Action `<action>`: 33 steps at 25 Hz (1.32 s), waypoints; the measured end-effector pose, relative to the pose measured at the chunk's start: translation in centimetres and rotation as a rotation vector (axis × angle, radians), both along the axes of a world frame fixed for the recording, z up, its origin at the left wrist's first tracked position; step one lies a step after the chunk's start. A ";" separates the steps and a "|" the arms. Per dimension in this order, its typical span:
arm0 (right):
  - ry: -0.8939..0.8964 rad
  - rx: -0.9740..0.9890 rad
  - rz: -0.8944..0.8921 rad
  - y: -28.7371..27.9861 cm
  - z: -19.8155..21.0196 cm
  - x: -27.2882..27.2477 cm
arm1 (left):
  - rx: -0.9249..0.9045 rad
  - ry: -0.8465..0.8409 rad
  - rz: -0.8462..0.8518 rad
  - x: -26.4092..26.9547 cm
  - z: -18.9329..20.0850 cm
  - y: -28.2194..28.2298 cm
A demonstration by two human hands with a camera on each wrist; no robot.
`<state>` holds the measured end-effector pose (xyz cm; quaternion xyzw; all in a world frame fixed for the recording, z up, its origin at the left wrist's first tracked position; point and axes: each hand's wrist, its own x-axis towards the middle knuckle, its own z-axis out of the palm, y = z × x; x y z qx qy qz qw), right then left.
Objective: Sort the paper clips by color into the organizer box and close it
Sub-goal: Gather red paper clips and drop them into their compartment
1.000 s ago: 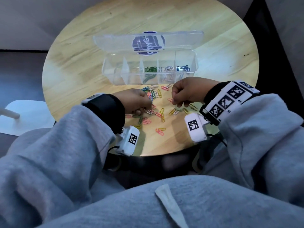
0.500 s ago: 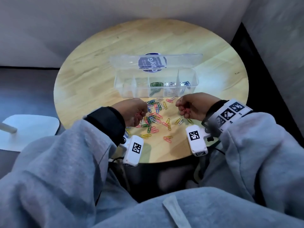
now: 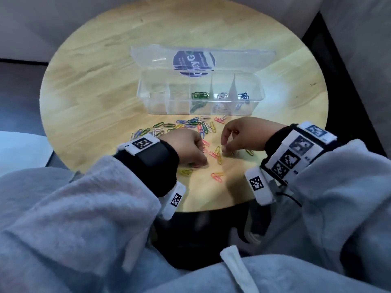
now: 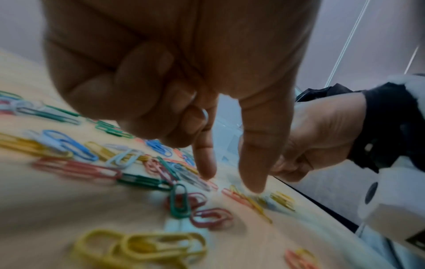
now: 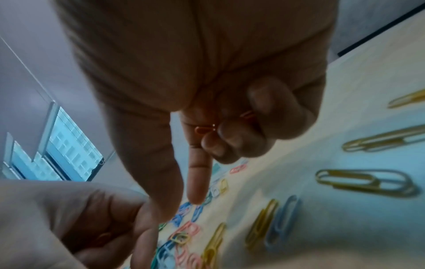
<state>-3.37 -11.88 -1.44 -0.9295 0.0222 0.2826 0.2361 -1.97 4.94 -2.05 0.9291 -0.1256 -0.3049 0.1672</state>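
A clear organizer box stands with its lid open; its compartments hold green, white and blue clips. Loose paper clips of several colors lie in front of it. My left hand hangs over the pile. In the left wrist view its index finger and thumb point down, apart, and the other fingers are curled. My right hand reaches down with thumb and index, and its curled fingers hold red clips against the palm.
The round wooden table ends close to my body, its near edge just behind both wrists. Yellow clips and red ones lie near that edge. A white seat is low on the left; walls stand behind.
Half a second ago my right hand was raised a little with a red clip; now its thumb and index are down at the pile again. My left hand stays over the clips.
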 end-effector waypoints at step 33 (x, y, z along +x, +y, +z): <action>0.204 0.624 -0.429 -0.3 0.1 -2.1 | -0.047 0.100 -0.022 -0.2 -0.6 1.3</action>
